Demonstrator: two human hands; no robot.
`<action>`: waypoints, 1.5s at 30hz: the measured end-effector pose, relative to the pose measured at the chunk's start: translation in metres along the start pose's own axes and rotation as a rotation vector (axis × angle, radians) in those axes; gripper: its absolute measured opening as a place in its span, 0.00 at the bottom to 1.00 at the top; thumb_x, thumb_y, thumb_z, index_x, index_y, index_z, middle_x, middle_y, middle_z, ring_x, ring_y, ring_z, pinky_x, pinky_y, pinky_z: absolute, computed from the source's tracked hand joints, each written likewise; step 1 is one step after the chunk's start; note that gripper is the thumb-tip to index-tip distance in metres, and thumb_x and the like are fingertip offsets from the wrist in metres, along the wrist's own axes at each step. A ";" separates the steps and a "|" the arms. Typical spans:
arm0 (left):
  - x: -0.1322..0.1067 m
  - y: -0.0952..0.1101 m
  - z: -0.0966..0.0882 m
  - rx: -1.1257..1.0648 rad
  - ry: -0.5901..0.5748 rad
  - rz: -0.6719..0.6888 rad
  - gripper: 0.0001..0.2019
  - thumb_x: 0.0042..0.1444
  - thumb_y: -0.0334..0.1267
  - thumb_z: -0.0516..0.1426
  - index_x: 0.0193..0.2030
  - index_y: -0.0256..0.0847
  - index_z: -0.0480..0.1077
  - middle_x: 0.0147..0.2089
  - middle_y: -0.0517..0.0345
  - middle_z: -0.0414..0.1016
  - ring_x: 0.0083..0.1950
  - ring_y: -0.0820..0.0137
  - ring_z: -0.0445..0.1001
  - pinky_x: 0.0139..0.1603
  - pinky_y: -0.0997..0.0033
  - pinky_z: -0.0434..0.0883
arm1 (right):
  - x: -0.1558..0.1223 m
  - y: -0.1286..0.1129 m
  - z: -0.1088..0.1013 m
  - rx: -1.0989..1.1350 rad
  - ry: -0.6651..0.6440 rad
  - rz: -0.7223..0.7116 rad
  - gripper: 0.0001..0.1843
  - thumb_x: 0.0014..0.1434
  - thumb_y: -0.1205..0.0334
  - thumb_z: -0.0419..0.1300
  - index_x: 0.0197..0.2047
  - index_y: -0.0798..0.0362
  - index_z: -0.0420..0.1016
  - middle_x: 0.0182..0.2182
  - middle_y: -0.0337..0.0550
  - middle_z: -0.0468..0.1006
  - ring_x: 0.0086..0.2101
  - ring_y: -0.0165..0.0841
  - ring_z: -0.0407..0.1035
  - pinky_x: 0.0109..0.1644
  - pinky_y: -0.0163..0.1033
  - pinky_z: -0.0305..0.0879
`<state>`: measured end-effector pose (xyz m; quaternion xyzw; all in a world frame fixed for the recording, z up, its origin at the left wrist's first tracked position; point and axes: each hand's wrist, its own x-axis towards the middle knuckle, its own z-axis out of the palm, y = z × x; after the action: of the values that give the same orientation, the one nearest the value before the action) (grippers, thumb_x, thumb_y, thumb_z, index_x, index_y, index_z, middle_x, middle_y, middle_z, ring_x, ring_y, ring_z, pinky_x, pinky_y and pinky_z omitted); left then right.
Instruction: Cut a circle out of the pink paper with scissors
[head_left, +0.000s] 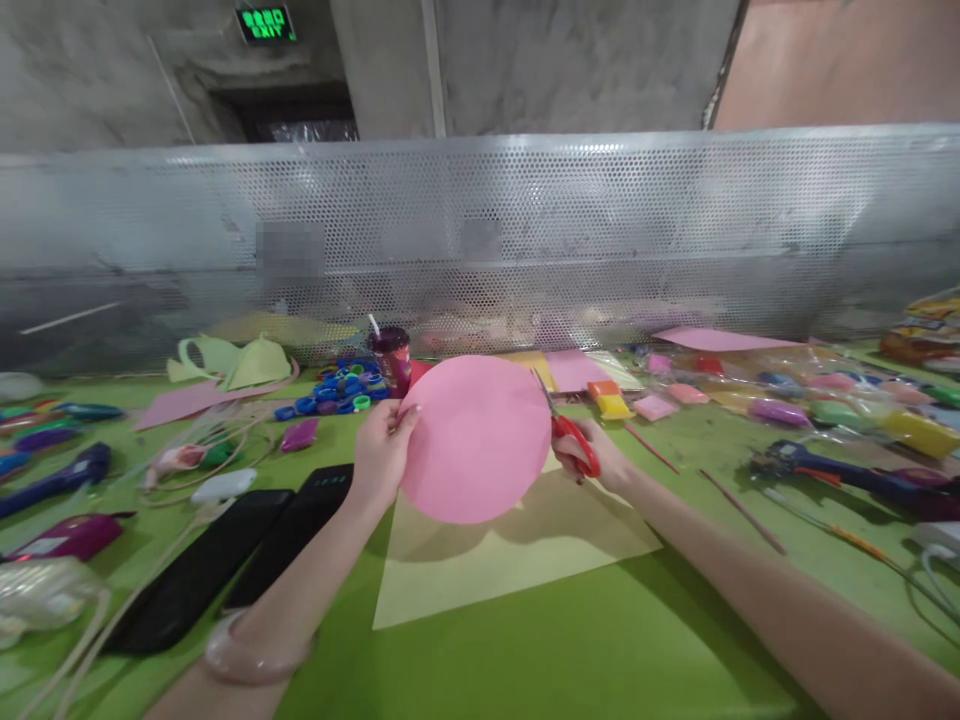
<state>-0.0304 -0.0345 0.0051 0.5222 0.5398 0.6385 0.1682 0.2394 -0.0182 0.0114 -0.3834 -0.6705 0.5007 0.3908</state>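
Note:
My left hand (384, 455) pinches the left edge of a round pink sheet of paper (474, 440), which is held up facing me. In my right hand (596, 455) is a pair of scissors (581, 447) with red handles, closed inside my fingers. The blades point up and to the left, close by the right edge of the pink circle; whether they touch it I cannot tell. Below the circle, a pale yellow sheet of paper (517, 560) lies on the green table (570, 655), partly shaded by my hands and the circle.
Left of me lie two black cases (202, 570), cords and a purple device (71, 537). Behind are blue bottle caps (337, 385), a dark cup with a straw (391, 358) and paper scraps (236, 362). Colored clay packs (840, 410) and a dark blue tool (847, 470) sit right. A perforated metal panel (480, 240) borders the back.

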 end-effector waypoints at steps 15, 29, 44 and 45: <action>-0.001 0.007 -0.003 0.004 0.014 0.019 0.10 0.49 0.45 0.55 0.31 0.40 0.67 0.28 0.61 0.70 0.30 0.70 0.67 0.31 0.74 0.61 | 0.000 -0.002 0.000 -0.062 0.015 0.047 0.09 0.47 0.64 0.53 0.20 0.52 0.55 0.09 0.28 0.58 0.10 0.21 0.51 0.11 0.28 0.49; -0.002 0.008 -0.003 0.043 0.026 0.037 0.10 0.50 0.45 0.54 0.31 0.40 0.67 0.29 0.60 0.70 0.31 0.69 0.68 0.32 0.73 0.62 | -0.003 -0.005 0.002 0.011 -0.030 0.001 0.11 0.50 0.62 0.53 0.21 0.52 0.54 0.09 0.28 0.57 0.10 0.22 0.52 0.12 0.28 0.50; -0.002 0.009 -0.002 0.054 0.020 0.030 0.10 0.51 0.45 0.53 0.30 0.40 0.66 0.27 0.61 0.68 0.30 0.70 0.66 0.30 0.73 0.60 | -0.003 -0.005 0.004 0.004 -0.036 0.027 0.09 0.49 0.62 0.54 0.22 0.52 0.55 0.09 0.27 0.56 0.10 0.22 0.51 0.12 0.28 0.51; -0.002 0.009 -0.002 0.051 0.019 0.031 0.10 0.51 0.45 0.53 0.31 0.40 0.66 0.27 0.61 0.68 0.30 0.70 0.66 0.30 0.73 0.60 | -0.003 -0.005 0.004 0.003 -0.034 0.036 0.09 0.49 0.62 0.54 0.22 0.52 0.55 0.09 0.27 0.56 0.10 0.22 0.52 0.12 0.28 0.51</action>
<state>-0.0281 -0.0408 0.0123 0.5283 0.5495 0.6320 0.1398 0.2361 -0.0235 0.0151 -0.3861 -0.6693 0.5151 0.3710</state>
